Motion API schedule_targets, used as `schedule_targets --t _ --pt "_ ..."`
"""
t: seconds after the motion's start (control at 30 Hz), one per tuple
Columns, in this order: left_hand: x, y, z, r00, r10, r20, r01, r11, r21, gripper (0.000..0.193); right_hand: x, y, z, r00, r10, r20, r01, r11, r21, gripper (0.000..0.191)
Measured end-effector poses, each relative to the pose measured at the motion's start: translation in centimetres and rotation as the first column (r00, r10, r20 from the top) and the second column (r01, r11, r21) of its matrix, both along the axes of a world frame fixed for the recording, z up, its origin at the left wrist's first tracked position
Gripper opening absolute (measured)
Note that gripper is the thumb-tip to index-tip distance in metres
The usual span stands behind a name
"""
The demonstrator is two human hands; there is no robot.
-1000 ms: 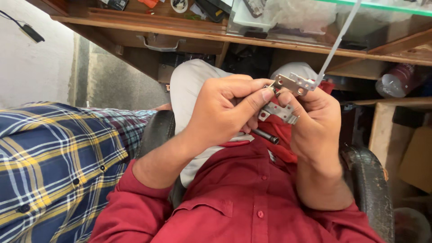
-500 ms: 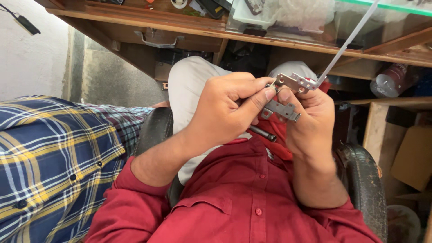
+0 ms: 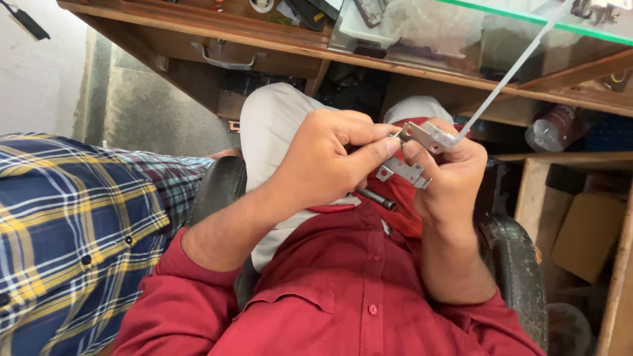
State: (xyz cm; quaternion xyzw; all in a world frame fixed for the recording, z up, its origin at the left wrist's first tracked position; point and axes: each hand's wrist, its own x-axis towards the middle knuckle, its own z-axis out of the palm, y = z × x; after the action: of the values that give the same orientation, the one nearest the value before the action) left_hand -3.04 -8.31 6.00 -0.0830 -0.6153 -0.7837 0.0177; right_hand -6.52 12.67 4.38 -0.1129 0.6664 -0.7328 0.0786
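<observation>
Metal hinge bracket [image 3: 428,136], small and silver, held up in front of the chest, just below the edge of the wooden counter [image 3: 198,23]. Pinched at its left end between thumb and forefinger of the left hand [image 3: 323,165], grip closed on it. Clasped from the right and beneath by the right hand [image 3: 448,181], fingers curled and likewise closed on the bracket. Joined at its right end to a long thin metal arm [image 3: 508,72], slanting up and to the right toward the glass top [image 3: 541,23]. Second flat perforated metal plate [image 3: 403,171] just under the bracket, between the two hands; which hand bears it, hard to tell. Dark slender tool [image 3: 377,198] lying just below the hands, on the red shirt [image 3: 369,290]. Under that, light trousers [image 3: 277,132] over raised knees, and the black chair armrests [image 3: 217,191] at either side. Further left, a neighbouring person's blue and yellow checked sleeve [image 3: 72,231], near but apart from the hands. Under the counter, a drawer with a metal handle [image 3: 223,59]. At the far right, a dark bottle [image 3: 560,125] on a wooden shelf, with a cardboard box [image 3: 587,231] lower down.
</observation>
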Motion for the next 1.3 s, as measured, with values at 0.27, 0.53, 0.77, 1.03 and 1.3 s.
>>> schedule_targets --t 0.27,0.53,0.77,1.03,1.3 --pt "-0.2 1.2 -0.7 0.995 -0.071 0.068 0.060 0.987 0.149 0.018 0.2 0.3 -0.8 0.995 0.045 0.085 -0.027 0.979 -0.204 0.012" --pt "-0.1 1.4 -0.8 0.994 -0.085 0.072 0.075 0.988 0.135 0.020 0.5 0.4 -0.9 0.998 0.052 0.029 -0.044 0.972 -0.232 0.012" --pt "0.2 1.7 -0.9 0.992 -0.079 0.100 0.066 0.990 0.125 0.019 0.6 0.7 -1.2 0.998 0.048 0.051 -0.034 0.969 -0.246 0.010" --pt "0.4 2.4 -0.9 0.991 -0.070 0.116 0.051 0.985 0.163 0.022 0.8 0.9 -1.5 0.965 0.031 0.262 0.050 0.954 -0.296 0.013" --pt "0.6 3.3 -1.1 0.999 0.046 0.015 -0.047 0.999 0.025 0.021 1.1 1.1 -2.3 0.980 -0.036 0.195 0.082 0.968 -0.236 0.019"
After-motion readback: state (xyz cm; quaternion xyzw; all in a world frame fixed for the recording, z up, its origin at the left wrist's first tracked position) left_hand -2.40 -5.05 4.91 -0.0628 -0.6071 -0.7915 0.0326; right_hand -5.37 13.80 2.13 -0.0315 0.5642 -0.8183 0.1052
